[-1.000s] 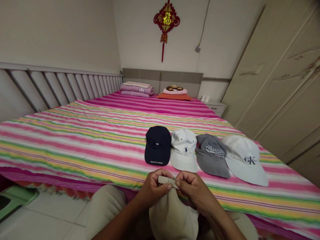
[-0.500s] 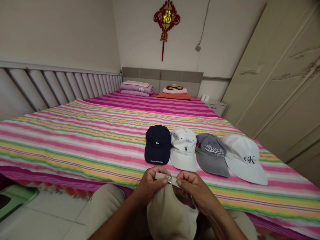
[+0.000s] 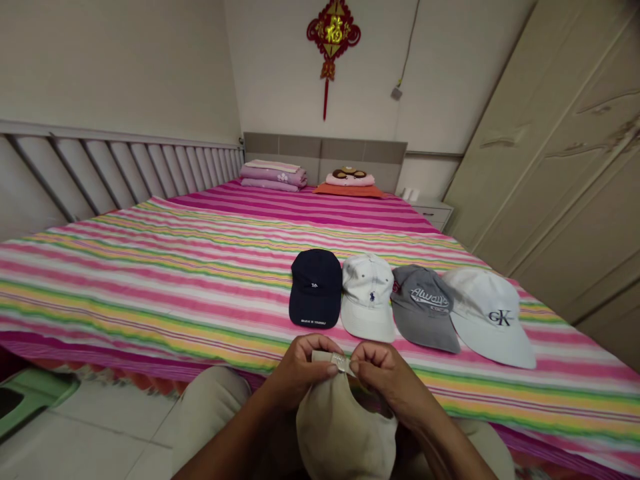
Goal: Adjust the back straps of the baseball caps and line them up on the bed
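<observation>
My left hand [image 3: 300, 373] and my right hand [image 3: 380, 378] pinch the back strap [image 3: 325, 357] of a beige baseball cap [image 3: 345, 430] above my lap. A small metal buckle [image 3: 340, 363] sits on the strap between my fingertips. The cap hangs below my hands, its crown partly hidden by them. On the striped bedspread beyond my hands lie a navy cap [image 3: 316, 288], a white polo cap [image 3: 367, 298], a grey "Always" cap [image 3: 424, 308] and a white CK cap [image 3: 493, 321], side by side with brims toward me.
A wide bed with a striped sheet [image 3: 150, 293] fills the middle, with folded pink bedding [image 3: 273, 175] and a pillow [image 3: 350, 180] at its head. A slatted rail [image 3: 115, 167] runs left, a wardrobe [image 3: 550, 153] stands right, and a green stool [image 3: 35, 393] sits on the floor.
The strap and buckle shift slightly between my fingertips, and the beige cap swings a little. The bed and the row of caps sit slightly higher in the view.
</observation>
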The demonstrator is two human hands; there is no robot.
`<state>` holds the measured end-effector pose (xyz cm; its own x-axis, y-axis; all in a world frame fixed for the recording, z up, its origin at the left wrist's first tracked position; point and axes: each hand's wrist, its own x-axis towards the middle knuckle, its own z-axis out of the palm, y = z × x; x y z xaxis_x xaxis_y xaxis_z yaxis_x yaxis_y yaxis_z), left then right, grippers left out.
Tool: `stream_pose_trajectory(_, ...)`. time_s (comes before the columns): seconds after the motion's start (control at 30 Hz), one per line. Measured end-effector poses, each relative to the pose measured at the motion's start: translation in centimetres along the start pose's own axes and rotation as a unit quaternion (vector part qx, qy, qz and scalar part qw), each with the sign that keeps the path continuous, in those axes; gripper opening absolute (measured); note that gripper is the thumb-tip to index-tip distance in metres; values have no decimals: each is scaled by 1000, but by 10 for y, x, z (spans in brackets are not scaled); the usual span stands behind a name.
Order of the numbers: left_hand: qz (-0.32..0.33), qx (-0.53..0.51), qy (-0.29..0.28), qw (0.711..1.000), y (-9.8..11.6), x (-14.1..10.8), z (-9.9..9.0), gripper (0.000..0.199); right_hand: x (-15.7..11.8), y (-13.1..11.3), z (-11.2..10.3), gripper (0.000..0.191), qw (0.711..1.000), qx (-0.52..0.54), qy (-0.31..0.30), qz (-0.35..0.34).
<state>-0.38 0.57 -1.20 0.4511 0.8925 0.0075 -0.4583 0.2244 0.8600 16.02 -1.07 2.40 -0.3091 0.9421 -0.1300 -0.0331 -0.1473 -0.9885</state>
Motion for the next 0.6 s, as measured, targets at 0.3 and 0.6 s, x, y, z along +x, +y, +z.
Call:
stream_pose_trajectory(0.3, -22, 11, 13, 1000, 6, 1, 4, 27, 0, -3, 2, 23, 999, -29, 26, -32)
stream_pose_trajectory(0.6, -102, 15, 29, 994, 3, 4, -7, 28, 1, 4, 0, 19, 983, -147, 63, -92)
